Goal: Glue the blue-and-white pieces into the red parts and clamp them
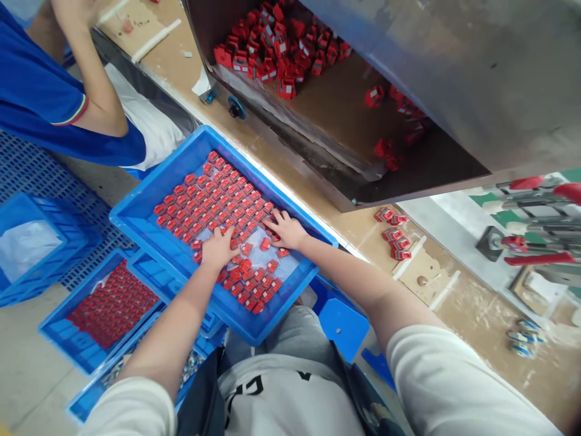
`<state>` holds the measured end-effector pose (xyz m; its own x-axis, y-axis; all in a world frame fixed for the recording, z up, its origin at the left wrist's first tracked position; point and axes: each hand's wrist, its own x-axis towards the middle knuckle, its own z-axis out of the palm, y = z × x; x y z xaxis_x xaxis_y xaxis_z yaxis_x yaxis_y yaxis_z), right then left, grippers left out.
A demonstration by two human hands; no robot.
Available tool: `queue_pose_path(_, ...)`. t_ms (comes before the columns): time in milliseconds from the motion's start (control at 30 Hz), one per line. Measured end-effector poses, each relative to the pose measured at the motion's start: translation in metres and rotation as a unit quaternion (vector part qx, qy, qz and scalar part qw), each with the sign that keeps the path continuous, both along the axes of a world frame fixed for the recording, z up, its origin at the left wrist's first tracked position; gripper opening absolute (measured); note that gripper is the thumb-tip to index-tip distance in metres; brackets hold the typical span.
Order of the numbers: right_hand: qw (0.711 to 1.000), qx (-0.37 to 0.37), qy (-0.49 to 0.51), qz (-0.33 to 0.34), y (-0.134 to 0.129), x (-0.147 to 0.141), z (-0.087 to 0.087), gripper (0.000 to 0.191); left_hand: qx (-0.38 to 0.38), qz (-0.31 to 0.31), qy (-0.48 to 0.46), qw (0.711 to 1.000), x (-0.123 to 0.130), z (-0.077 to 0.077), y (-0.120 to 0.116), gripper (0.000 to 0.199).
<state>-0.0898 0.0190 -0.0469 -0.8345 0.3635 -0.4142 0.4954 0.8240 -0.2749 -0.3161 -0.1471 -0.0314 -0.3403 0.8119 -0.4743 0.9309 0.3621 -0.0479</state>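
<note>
A blue plastic tray [149, 200] lies tilted before me, one long side by the workbench. Rows of small red plastic pieces [213, 203] with grey and white faces, like toy vehicle bodies, cover much of it. Nearer me is a looser group of the same red pieces [249, 284]. My left hand [219, 247] rests on the pieces at the rows' near edge, fingers apart. Over the right end of the rows is my right hand [288, 230], fingers spread and touching pieces. Between the hands, a single red piece [265, 243] lies on the pale liner.
A metal housing [408, 72] on the workbench holds a heap of red pieces [272, 48]. More red pieces [394, 233] and hand tools [540, 224] are at right. A co-worker's arm [102, 97] is at upper left. Blue crates [59, 327] stand below left.
</note>
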Motion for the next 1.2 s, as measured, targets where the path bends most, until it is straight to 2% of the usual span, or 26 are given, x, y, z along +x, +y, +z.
queue_pose_path(167,1.0,-0.008,0.009,0.017,0.006,-0.001,-0.004,0.097,-0.018,-0.016,-0.018,1.0,-0.005,0.001,0.009,0.081)
queue_pose_path(433,0.993,-0.033,-0.043,-0.105,-0.01,0.001,0.002,0.105,-0.024,0.034,-0.06,0.997,-0.011,0.009,0.011,0.082)
queue_pose_path(500,0.993,-0.043,-0.035,-0.103,-0.01,-0.002,0.003,0.103,-0.023,0.045,-0.077,0.996,-0.012,0.01,0.011,0.082)
queue_pose_path(633,0.995,-0.069,-0.002,-0.068,-0.009,-0.007,0.003,0.086,-0.053,0.051,-0.083,0.994,-0.013,0.008,0.019,0.086)
queue_pose_path(800,0.996,-0.081,0.031,-0.032,-0.009,-0.003,-0.002,0.079,-0.081,0.074,-0.103,0.989,-0.012,0.008,0.031,0.09)
queue_pose_path(933,0.991,-0.105,0.051,-0.065,-0.008,0.007,0.0,0.077,-0.077,0.074,-0.09,0.99,-0.006,0.012,0.032,0.083)
queue_pose_path(1067,0.993,-0.089,0.014,-0.074,-0.013,0.007,0.005,0.077,-0.056,0.041,-0.054,0.996,0.002,0.013,0.03,0.078)
queue_pose_path(1200,0.995,-0.068,-0.033,-0.068,-0.023,-0.014,0.008,0.077,-0.063,0.018,-0.05,0.997,0.004,0.012,0.031,0.078)
